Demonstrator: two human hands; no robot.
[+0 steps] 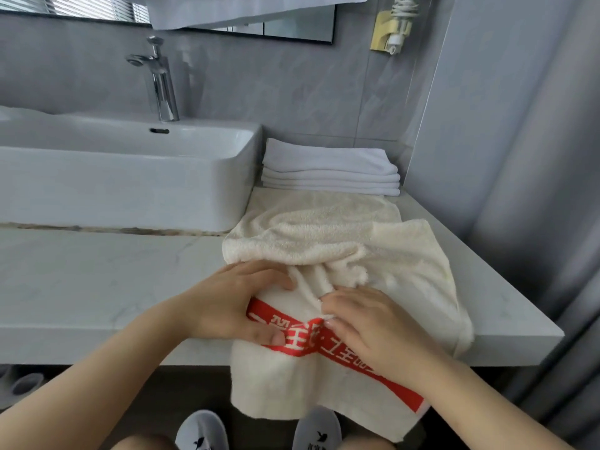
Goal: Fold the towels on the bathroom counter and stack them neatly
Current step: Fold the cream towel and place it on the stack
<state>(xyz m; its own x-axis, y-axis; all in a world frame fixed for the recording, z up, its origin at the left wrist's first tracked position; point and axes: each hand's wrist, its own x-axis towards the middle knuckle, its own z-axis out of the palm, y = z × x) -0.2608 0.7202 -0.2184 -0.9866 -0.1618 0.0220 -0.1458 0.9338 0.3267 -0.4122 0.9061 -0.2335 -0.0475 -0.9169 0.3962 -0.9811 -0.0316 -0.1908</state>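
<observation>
While my left hand (242, 300) lies on the cream terry towel with the red lettered band (328, 254), its fingers curled over a fold and the thumb pinching the band, my right hand (370, 329) gathers a ridge of the cloth beside it with bent fingers. That towel sprawls rumpled at the right end of the pale marble worktop (97, 271), its banded end hanging over the front edge. Behind it, toward the back right corner beside the white rectangular basin (130, 177), sits the stack of folded white towels (329, 170). I judge the hanging part could drag the rest off the edge if I loosen my hold, and folding over these wrinkles would leave a lumpy, crooked layer for the stack.
</observation>
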